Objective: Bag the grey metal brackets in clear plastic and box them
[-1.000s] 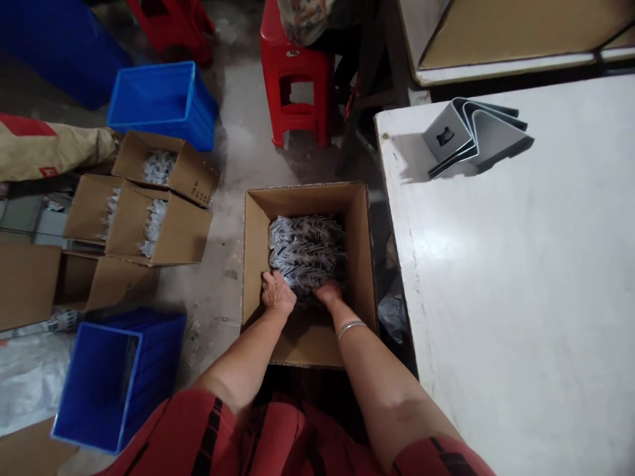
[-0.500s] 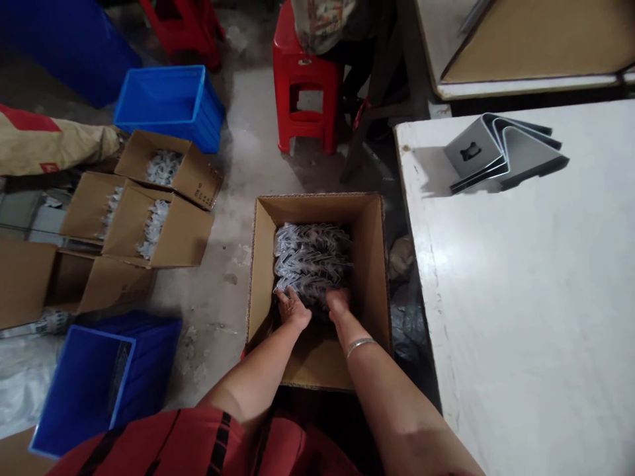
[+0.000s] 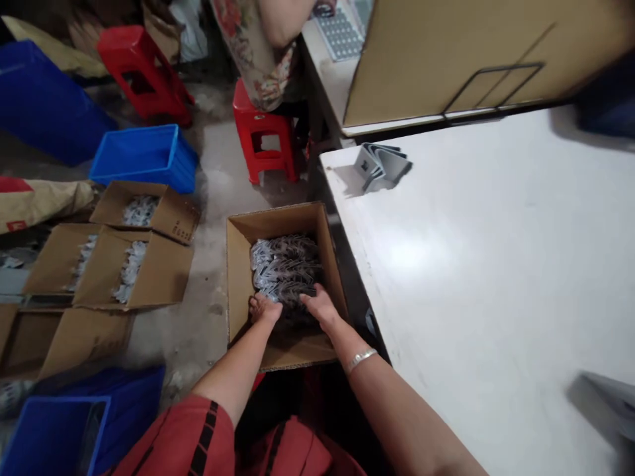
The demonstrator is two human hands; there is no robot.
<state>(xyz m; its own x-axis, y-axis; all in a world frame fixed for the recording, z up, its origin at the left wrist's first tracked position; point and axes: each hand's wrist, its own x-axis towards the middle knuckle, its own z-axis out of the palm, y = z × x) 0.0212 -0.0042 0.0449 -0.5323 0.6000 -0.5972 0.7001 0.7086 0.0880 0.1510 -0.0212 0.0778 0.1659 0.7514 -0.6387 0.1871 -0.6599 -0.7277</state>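
Observation:
In the head view an open cardboard box [image 3: 237,277] stands before me with rows of nested metal brackets [image 3: 285,268] in clear plastic. Both of my hands reach down into it, at the row nearest me. My left hand [image 3: 265,309] touches that row's left end, its fingers stretched and somewhat apart. At the right end, beside the box wall, is my right hand [image 3: 321,307], thumb held away from the fingers; the fingertips are partly hidden. Neither hand is seen closed around a bracket. A few bent grey metal brackets [image 3: 380,165] stand nested on the white table [image 3: 471,277].
Left on the floor are several cardboard boxes [image 3: 171,271] with metal parts, a light blue crate [image 3: 183,158] and a dark blue crate [image 3: 106,423]. A person [image 3: 258,53] sits on a red stool [image 3: 268,155] ahead. A cardboard panel [image 3: 421,73] stands behind the table.
My view has swung right, so more of the white table shows. My right hand's thumb and fingers now look more spread; both hands stay at the nearest row inside the box.

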